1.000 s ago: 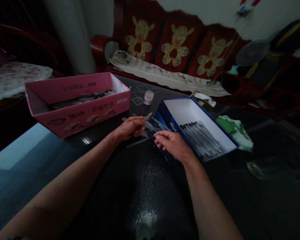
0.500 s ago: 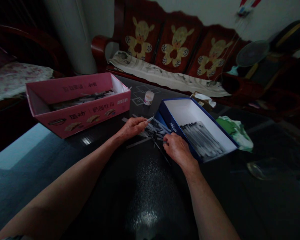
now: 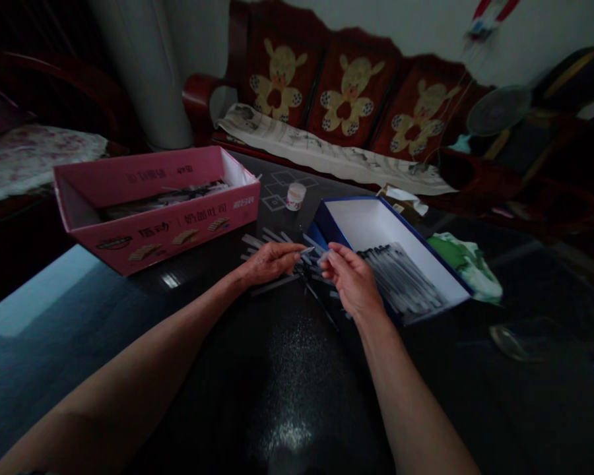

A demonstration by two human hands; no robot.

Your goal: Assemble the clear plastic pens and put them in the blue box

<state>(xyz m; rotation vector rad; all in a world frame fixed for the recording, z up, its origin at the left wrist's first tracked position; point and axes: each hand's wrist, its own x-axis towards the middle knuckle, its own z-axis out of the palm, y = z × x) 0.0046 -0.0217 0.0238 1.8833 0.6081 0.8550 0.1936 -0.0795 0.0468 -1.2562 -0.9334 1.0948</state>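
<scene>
My left hand is closed, pinching a slim, pale, pointed piece like the end of a pen between thumb and forefinger. Facing it, my right hand is closed on a small translucent piece, whose exact kind is too blurred to tell. A short gap separates the two pieces. Beneath and behind my hands lies a loose pile of translucent plastic tubes. A dark thin stick slants across the table by the pile. To the right, the blue box holds a row of clear pens with dark ends.
A pink carton with more thin pieces inside stands at the left. Behind the pile is a small white tub. A green and white packet lies right of the blue box on the dark table. A wooden sofa is beyond.
My right hand has risen from the pile with a translucent piece and come closer to my left hand. My left hand has shifted slightly right and lower, still gripping its slim piece.
</scene>
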